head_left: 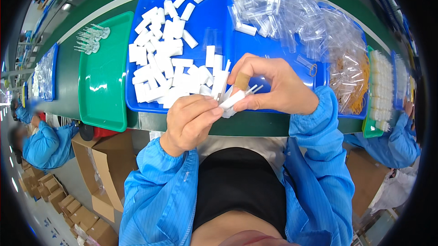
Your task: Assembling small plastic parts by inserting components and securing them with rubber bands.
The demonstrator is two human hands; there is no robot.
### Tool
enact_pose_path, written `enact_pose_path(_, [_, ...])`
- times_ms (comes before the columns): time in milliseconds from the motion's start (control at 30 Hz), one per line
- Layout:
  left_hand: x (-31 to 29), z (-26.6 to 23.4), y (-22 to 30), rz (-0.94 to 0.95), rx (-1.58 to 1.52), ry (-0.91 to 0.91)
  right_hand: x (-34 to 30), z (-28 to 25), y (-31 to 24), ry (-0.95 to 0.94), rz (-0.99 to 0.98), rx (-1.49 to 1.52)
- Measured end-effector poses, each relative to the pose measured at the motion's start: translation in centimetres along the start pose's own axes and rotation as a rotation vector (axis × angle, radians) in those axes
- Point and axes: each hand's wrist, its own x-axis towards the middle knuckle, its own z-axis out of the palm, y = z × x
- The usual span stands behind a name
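Observation:
Close together above the near edge of a blue tray (196,4), my two hands work on small white pieces. My left hand (191,120) is closed, its fingertips pinching an upright white block (220,83). A second white block (233,99) lies tilted between the thumb and fingers of my right hand (280,86). Thin white sticks (253,89) poke out beside the right thumb; the fingers hide what they belong to. A tan band (242,81) wraps one right finger. Many similar white blocks (157,59) are heaped in the tray beyond my left hand.
A second blue tray (269,49) holds clear plastic sleeves (292,13) and yellow-orange loops (365,81). The green tray (102,77) at left has thin pronged parts (92,38) at its far corner. White pieces (381,86) stand in rows at right. Co-workers in blue sit both sides; a cardboard box (105,164) stands below.

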Motion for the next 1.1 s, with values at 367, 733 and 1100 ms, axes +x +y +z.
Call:
enact_pose_path(367, [-1.3,-2.3,-0.9,-0.129,0.170,-0.016,6.3,2.3,1.8,0.427,-0.153,-0.357])
enact_pose_path(733, [-2.2,-3.0,-1.0,-0.181,0.218,0.037,12.6,4.2,5.5,0.312,-0.103,-1.379])
enact_pose_path(1100, [-1.2,-3.0,-0.9,-0.022,0.126,-0.146,6.1,0.8,0.7,0.300,0.132,-0.053])
